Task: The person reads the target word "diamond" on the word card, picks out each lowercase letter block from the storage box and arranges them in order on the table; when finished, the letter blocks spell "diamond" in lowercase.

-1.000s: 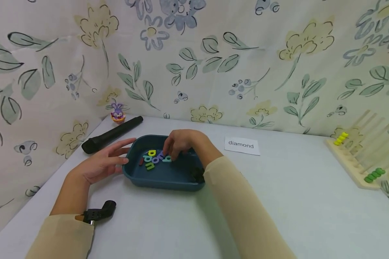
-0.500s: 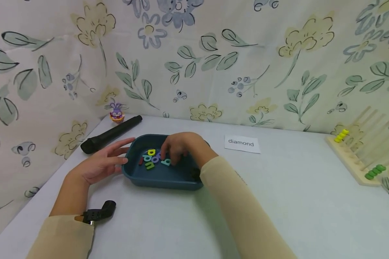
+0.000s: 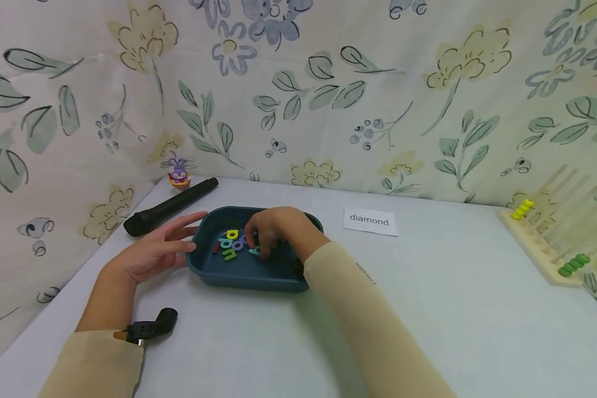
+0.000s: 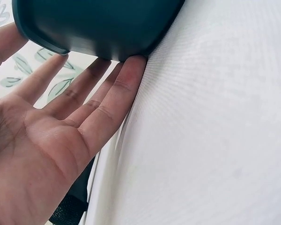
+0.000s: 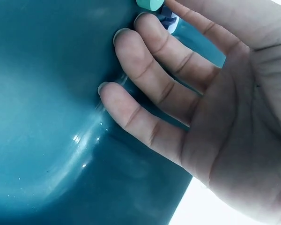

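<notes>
A dark teal tray (image 3: 251,281) stands on the table, holding several small coloured toy letters. Among them are a yellow letter (image 3: 232,234), a green letter (image 3: 229,254), a purple letter (image 3: 237,245) and a red stick-like letter (image 3: 216,247). My left hand (image 3: 156,250) touches the tray's left side with spread, nearly straight fingers (image 4: 105,105). My right hand (image 3: 273,228) reaches down into the tray, its thumb and index finger at a teal letter (image 3: 254,251). Its other fingers (image 5: 136,56) curve loosely over the tray floor. Whether it pinches the teal letter is hidden.
A white card (image 3: 370,221) reading "diamond" lies right of the tray. A black tube-like object (image 3: 171,207) and a purple rabbit figure (image 3: 179,174) stand behind on the left. A wooden bead rack (image 3: 542,249) is at the far right. A floral cloth hangs behind.
My right hand has shifted slightly left and toward me inside the tray. The teal letter under its fingers has turned and moved slightly nearer. My left hand stays at the tray's side.
</notes>
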Demonstrator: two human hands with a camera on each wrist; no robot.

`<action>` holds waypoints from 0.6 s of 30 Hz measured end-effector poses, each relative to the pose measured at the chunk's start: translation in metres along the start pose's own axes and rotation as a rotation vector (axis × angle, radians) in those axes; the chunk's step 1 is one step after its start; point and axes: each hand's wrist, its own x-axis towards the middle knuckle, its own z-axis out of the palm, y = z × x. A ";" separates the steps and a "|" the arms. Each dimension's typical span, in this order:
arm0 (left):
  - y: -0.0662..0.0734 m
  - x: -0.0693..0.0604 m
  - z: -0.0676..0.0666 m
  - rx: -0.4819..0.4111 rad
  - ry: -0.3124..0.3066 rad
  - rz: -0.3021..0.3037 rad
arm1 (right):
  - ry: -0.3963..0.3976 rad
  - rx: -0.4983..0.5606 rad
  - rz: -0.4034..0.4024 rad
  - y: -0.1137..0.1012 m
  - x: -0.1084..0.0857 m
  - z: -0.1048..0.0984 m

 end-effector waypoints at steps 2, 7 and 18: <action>0.000 0.000 0.000 0.002 0.004 -0.004 | -0.004 -0.004 0.001 -0.001 0.000 0.000; 0.000 0.001 0.001 0.015 0.003 -0.006 | 0.004 -0.004 0.007 0.000 0.002 0.001; 0.000 0.000 0.000 0.026 0.006 0.001 | 0.037 0.059 -0.018 0.006 0.005 0.002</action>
